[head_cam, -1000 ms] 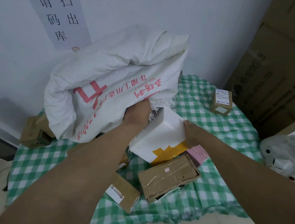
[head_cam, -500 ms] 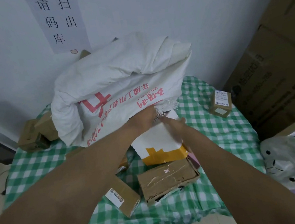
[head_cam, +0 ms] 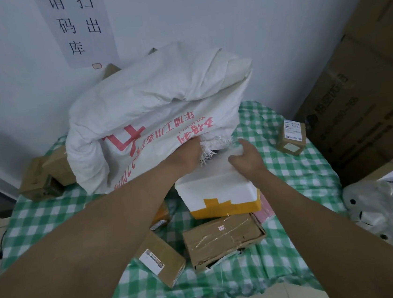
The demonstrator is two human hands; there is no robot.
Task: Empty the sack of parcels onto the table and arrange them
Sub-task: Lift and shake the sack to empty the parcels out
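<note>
White sack (head_cam: 153,119): woven, red print, bulging, lying on the far middle of the table (head_cam: 305,185); its frayed mouth faces near-right, toward me.
Left hand (head_cam: 187,154): I see it at the sack mouth, fingers curled round the frayed edge, gripping it.
Right hand (head_cam: 247,159): fingers bent over the far right edge of the foam box (head_cam: 217,190), thumb on its top; it grips the box.
Foam box: white with yellow tape along its near side, tilted, its far end just at the sack mouth, its near end over the flat carton (head_cam: 223,241).
Flat carton: brown, taped, near the middle of the table, a pink packet (head_cam: 264,214) poking out just right of it.
Labelled box (head_cam: 160,262): brown, near left of the flat carton, close beside it.
Small box (head_cam: 291,137): white labels, far right, well apart from the rest.
Left boxes (head_cam: 44,178): brown, far left, touching the sack's side.
Table: green-and-white checked cloth.
Wall sign (head_cam: 78,25): paper with black characters, behind the sack.
Plush toy (head_cam: 389,212): white, on the right off the table, below big cartons (head_cam: 369,104).
</note>
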